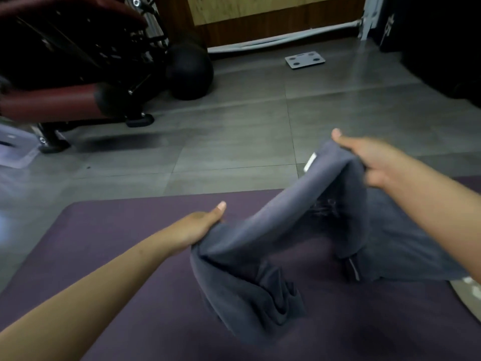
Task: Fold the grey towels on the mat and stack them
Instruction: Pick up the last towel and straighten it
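Note:
A grey towel [273,230] hangs stretched between my two hands above the purple mat [117,230]. My left hand [200,225] grips its near left corner, low over the mat. My right hand [369,160] holds the far right corner higher up, next to a small white tag [310,161]. The towel's lower part sags in bunched folds onto the mat. More grey towel fabric [406,246] lies flat on the mat under my right forearm.
Grey floor tiles lie beyond the mat. A red padded exercise bench [52,100] and a black ball [190,71] stand at the back left. A white bathroom scale [304,61] lies near the wooden door. A light patterned object [468,295] pokes out at the right edge.

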